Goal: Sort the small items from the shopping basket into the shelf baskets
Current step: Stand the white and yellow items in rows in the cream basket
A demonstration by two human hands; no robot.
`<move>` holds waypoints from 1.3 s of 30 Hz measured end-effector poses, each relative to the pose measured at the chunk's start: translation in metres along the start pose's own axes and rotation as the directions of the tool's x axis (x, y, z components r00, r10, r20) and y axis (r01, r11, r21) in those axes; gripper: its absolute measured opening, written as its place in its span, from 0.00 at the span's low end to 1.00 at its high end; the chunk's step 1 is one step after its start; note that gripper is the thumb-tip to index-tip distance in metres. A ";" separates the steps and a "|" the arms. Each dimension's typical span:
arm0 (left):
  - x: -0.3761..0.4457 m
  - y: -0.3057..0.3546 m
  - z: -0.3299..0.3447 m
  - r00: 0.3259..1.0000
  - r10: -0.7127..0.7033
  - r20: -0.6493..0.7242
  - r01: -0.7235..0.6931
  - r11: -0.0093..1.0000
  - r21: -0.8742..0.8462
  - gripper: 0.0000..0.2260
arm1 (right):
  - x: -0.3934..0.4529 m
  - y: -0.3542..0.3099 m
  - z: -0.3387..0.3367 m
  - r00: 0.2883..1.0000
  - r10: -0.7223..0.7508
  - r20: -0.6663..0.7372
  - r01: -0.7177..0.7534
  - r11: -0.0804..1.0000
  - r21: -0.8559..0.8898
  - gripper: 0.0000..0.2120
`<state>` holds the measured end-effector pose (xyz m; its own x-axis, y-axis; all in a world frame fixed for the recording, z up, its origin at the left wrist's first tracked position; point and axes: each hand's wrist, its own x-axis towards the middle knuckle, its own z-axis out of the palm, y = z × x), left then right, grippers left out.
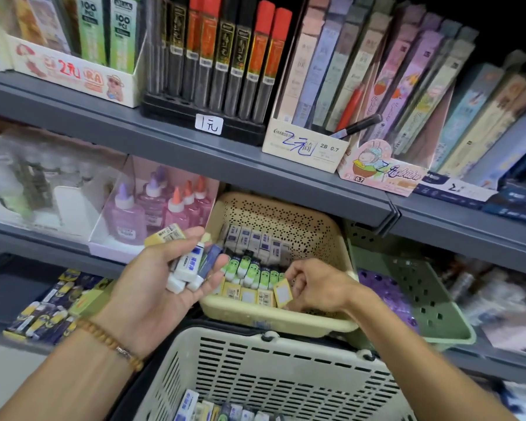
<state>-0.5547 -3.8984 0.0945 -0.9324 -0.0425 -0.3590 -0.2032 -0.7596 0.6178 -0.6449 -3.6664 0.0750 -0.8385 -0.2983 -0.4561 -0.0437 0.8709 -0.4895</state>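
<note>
My left hand [161,281] lies palm up in front of the shelf and cradles several small erasers [189,265], white, yellow and blue ones, with the fingers curled round them. My right hand [316,287] reaches into the beige shelf basket [286,322] and pinches a yellow eraser [283,293] just above the front row. Rows of white, green and yellow erasers fill that basket. The cream shopping basket [286,369] sits below both hands, with more erasers at its bottom.
A green shelf basket [431,299] stands right of the beige one. Glue bottles [152,208] stand in a box to the left, and packs of dark erasers [49,311] lie on the lower left shelf. Pencil lead tubes and boxes fill the shelf above.
</note>
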 end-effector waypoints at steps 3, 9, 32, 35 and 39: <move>0.000 -0.002 0.001 0.999 -0.005 0.033 0.004 1.000 0.015 0.13 | 0.003 0.001 0.004 0.999 0.034 -0.002 -0.033 0.946 -0.323 0.20; -0.005 0.001 0.002 0.989 -0.032 0.141 0.034 0.999 -0.013 0.24 | 0.003 0.001 0.003 1.000 0.026 -0.006 -0.026 0.986 -0.166 0.20; -0.004 0.005 -0.003 0.995 0.003 0.100 -0.039 0.932 0.360 0.19 | 0.003 -0.067 -0.007 0.968 -0.091 -0.236 0.235 0.664 0.710 0.03; -0.005 0.015 -0.010 0.995 0.081 0.065 -0.097 0.949 0.301 0.18 | 0.011 -0.054 -0.001 0.989 -0.032 -0.146 0.104 0.845 0.524 0.04; -0.006 0.019 -0.012 0.992 0.107 0.063 -0.119 0.959 0.256 0.21 | 0.026 -0.062 0.025 0.996 -0.084 0.006 0.072 0.880 0.470 0.03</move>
<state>-0.5496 -3.9204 0.0994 -0.9656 -0.0828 -0.2465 -0.1601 -0.5576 0.8146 -0.6508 -3.7380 0.0747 -0.8285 -0.3729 -0.4177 0.1568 0.5615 -0.8125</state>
